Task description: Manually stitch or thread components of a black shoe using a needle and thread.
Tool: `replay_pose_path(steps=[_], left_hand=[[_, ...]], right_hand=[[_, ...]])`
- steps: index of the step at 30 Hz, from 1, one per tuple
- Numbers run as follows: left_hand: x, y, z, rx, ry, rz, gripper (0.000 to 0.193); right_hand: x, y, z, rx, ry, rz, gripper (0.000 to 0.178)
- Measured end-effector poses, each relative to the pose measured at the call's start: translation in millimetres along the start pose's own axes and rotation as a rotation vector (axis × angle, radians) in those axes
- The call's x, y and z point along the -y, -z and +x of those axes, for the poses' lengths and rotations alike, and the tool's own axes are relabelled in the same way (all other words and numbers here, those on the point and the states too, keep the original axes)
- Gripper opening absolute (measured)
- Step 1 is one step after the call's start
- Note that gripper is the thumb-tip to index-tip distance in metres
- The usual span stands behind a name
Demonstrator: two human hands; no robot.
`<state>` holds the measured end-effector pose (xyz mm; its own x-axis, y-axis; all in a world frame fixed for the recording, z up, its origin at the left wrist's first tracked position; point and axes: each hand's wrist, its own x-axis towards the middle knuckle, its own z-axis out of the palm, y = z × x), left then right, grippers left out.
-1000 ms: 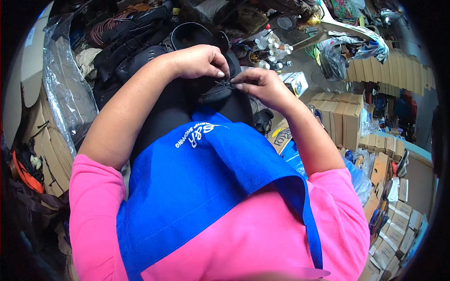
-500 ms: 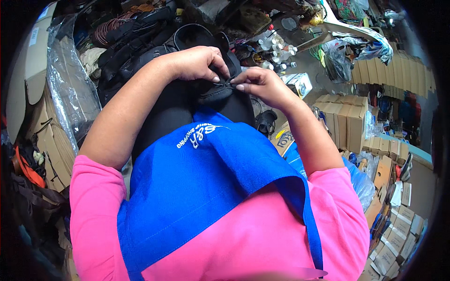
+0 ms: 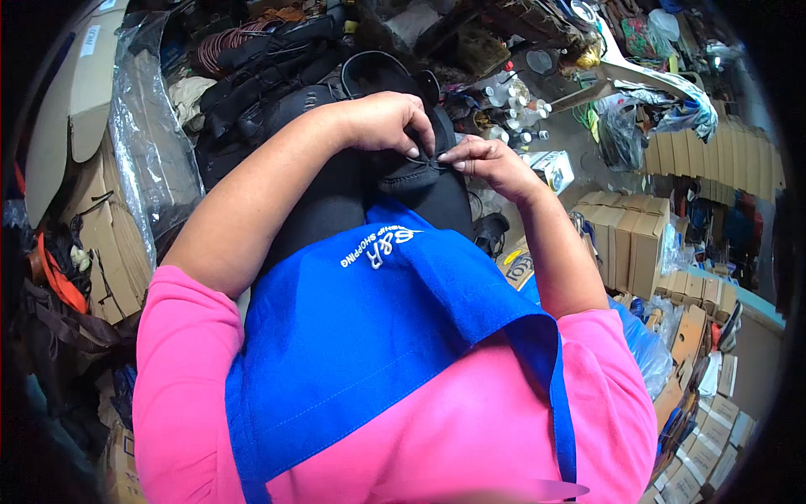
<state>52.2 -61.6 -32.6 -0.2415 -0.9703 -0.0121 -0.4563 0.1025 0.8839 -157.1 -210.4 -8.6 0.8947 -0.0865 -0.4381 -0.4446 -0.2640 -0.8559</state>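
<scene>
A black shoe (image 3: 401,180) rests on my dark-clothed lap, just past the top edge of my blue apron (image 3: 395,336), its toe pointing toward me. My left hand (image 3: 388,124) reaches over the shoe from the left, thumb and fingers pinched at the black shoelace (image 3: 431,161). From the right, my right hand (image 3: 495,166) pinches the lace too, close to the left fingertips. Lace and shoe are both black, so the exact shape of the knot or loop is hard to make out.
Black shoes and shoe parts (image 3: 252,109) are heaped beyond my left arm. Several small bottles (image 3: 516,105) stand ahead to the right. Stacked cardboard boxes (image 3: 625,239) fill the right side. Clear plastic wrap (image 3: 155,143) and flat cardboard (image 3: 113,252) are at the left.
The whole scene has shifted to the right and slightly down in the picture. Both hands stay pinched at the lace, with little change relative to the shoe.
</scene>
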Motion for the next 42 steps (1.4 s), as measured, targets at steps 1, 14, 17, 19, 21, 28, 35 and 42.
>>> replay_pose_path(steps=[1,14,17,19,21,28,35,42], left_hand=[[-1.0,0.3,-1.2,-0.003,0.012,-0.009,0.026],[-5.1,-0.5,-2.7,-0.018,0.024,-0.008,0.025],[-6.0,-0.4,-1.8,-0.015,0.039,-0.007,0.024],[-4.1,-1.3,-1.2,-0.015,0.051,-0.009,0.024],[-5.0,-1.9,-1.7,-0.013,0.062,-0.011,0.023],[-26.7,-18.5,-20.4,-0.466,0.037,0.215,0.027],[-57.0,-18.8,-75.1,-0.507,0.225,0.168,0.032],[-64.6,-38.2,-90.9,-0.47,0.18,0.485,0.028]], right_hand=[[-0.2,0.5,-0.4,0.002,0.002,0.035,0.025],[-12.7,8.3,7.6,0.114,0.003,0.133,0.024],[-9.2,9.9,8.8,0.121,0.008,0.126,0.025],[-4.2,5.2,8.0,0.082,-0.01,0.131,0.024],[3.2,-4.5,6.5,0.041,-0.029,0.137,0.023],[32.6,-29.7,-4.7,-0.262,0.197,-0.463,0.012],[34.3,-41.8,-22.9,-0.328,0.264,-0.717,0.027],[22.8,-52.2,-28.1,-0.396,0.258,-0.632,0.038]])
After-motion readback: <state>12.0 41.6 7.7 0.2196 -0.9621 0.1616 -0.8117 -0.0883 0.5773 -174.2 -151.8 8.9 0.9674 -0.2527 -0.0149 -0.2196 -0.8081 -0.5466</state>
